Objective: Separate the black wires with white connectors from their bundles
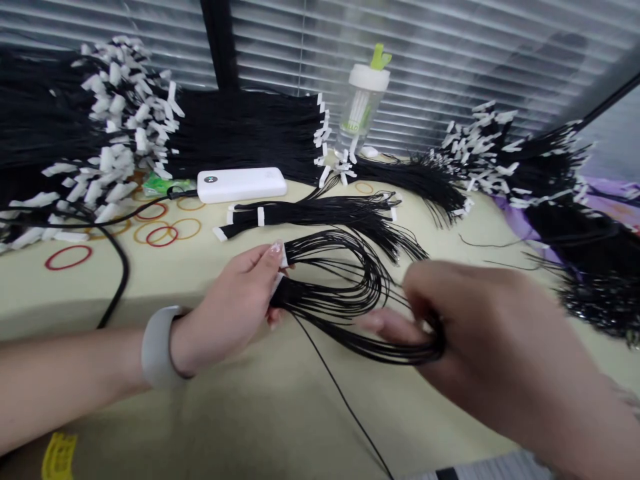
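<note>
My left hand, with a grey band on its wrist, pinches the white connector ends of a bundle of thin black wires near the middle of the view. From there the wires curve to the right in loops. My right hand is curled around the looped part of the same bundle, slightly blurred. One single wire hangs away from the bundle toward the bottom edge. Just behind, a smaller bundle of black wires with white connectors lies on the table.
On the pale table are red and yellow rubber bands, a white power bank with a cable, and a clear bottle. Piles of black wires with white connectors line the back, left and right. Window blinds stand behind.
</note>
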`<state>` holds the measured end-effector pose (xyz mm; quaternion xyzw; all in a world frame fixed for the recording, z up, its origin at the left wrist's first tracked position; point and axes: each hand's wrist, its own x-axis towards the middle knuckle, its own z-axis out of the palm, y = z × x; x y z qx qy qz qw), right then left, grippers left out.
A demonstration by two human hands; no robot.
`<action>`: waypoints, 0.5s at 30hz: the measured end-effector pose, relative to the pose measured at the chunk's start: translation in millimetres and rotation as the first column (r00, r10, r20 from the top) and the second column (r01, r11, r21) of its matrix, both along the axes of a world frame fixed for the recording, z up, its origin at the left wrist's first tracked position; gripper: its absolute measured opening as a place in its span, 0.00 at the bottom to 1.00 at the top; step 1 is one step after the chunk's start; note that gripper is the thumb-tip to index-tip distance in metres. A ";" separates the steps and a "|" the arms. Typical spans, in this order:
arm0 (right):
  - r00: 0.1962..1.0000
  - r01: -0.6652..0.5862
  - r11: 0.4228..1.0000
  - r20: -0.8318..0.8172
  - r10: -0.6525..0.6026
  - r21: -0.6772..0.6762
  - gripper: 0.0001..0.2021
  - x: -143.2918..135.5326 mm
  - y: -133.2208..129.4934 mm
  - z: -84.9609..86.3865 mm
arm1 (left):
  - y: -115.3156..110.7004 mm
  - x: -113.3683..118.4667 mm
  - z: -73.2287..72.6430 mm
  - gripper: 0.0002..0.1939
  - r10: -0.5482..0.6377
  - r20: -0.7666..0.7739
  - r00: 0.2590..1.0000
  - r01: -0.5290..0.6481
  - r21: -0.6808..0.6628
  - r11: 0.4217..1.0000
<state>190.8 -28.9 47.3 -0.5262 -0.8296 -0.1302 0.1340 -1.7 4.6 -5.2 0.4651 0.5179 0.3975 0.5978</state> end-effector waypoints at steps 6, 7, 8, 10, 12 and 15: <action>0.859 -0.050 0.996 -0.512 0.007 -0.070 0.26 -2.6 5.2 0.5 | 1.7 1.7 1.7 0.16 0.056 0.022 0.998 -0.056 -0.023 0.998; 0.771 -0.033 0.999 -0.637 0.007 -0.030 0.28 -1.8 7.2 1.0 | 1.9 1.8 2.0 0.16 0.056 0.017 0.998 -0.055 -0.030 0.998; 0.671 -0.043 0.998 -0.741 -0.001 -0.041 0.28 -0.9 9.6 1.0 | 2.0 2.0 2.5 0.16 0.052 0.016 0.999 -0.052 -0.033 0.998; 0.513 -0.195 0.958 -0.855 -0.082 -0.210 0.20 0.8 14.8 -1.3 | 1.8 2.1 3.5 0.16 0.045 0.024 0.999 -0.044 -0.037 0.998; 0.532 -0.422 0.770 -0.819 -0.217 -0.478 0.16 0.8 18.9 -6.7 | 1.1 2.0 4.0 0.15 0.044 0.020 0.999 -0.043 -0.037 0.998; 0.770 -0.493 0.442 -0.612 -0.181 -0.750 0.22 -4.4 19.1 -15.9 | -0.4 1.3 2.3 0.15 0.050 0.005 0.999 -0.050 -0.032 0.998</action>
